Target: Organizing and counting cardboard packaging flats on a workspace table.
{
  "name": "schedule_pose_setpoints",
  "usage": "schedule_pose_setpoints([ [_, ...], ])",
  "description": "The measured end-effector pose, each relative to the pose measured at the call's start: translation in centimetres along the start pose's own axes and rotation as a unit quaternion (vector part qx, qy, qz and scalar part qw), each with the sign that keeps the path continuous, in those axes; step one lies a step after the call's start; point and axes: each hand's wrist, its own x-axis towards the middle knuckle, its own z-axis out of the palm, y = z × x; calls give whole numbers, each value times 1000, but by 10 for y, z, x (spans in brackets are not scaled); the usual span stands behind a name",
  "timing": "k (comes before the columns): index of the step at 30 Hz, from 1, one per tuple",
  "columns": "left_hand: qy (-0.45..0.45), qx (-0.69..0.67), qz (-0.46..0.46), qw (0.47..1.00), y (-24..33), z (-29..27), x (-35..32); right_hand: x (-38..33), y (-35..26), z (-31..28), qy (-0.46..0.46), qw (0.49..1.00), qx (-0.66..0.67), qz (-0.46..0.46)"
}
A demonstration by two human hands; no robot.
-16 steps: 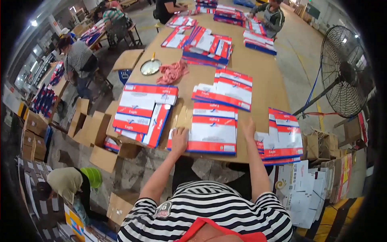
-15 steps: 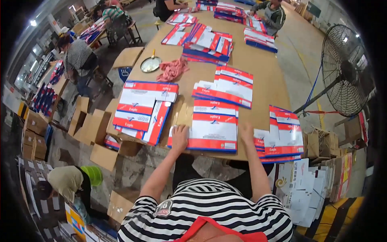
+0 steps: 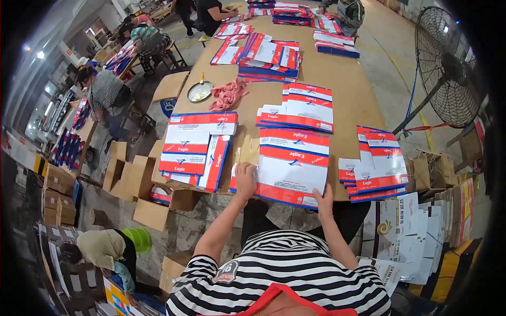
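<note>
A flat red, white and blue printed pack (image 3: 293,164) lies at the table's near edge, tilted a little, with others under it. My right hand (image 3: 323,201) pinches its lower right corner, thumb on top and fingers beneath. At its left edge, the curled fingers of my left hand (image 3: 246,180) are closed on the layered packs; their tips are partly hidden. Beyond it lies an overlapping stack of packs (image 3: 310,108). Another stack (image 3: 184,152) is to the left, and a third (image 3: 380,166) sits by the right table edge.
A pink cloth (image 3: 229,95) and a round shallow dish (image 3: 201,91) lie farther up the brown table (image 3: 358,102). More pack piles (image 3: 269,58) stand at the far end, where people work. A large fan (image 3: 447,68) is on the right. Cardboard boxes (image 3: 139,176) stand at the left.
My right hand has moved from above the table to the pack's lower right corner and grips it. The pack has turned slightly. The whole view has shifted a little.
</note>
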Motion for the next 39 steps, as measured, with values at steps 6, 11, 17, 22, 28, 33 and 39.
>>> schedule_pose_setpoints([
  [6, -69, -84, -2, 994, 21, -37, 35, 12, -41, -5, 6, 999, 45, -22],
  [11, -137, -94, 59, 984, 55, -104, 74, 29, -107, -15, -41, 993, 52, -97],
  [17, -92, -99, 97, 986, 79, -142, 89, 23, -165, -6, -80, 986, 69, -126],
  [22, -42, -98, 133, 985, 95, -164, 98, 11, -191, -6, -82, 984, 74, -142],
  [28, -17, -90, 162, 983, 104, -176, 97, 0, -200, -10, -71, 978, 61, -186],
  [33, 20, -46, 229, 972, 105, -179, 96, 4, -183, -26, -47, 968, 26, -244],
  [39, 11, -46, 231, 972, 105, -166, 95, 5, -184, -24, -48, 972, 24, -229],
])
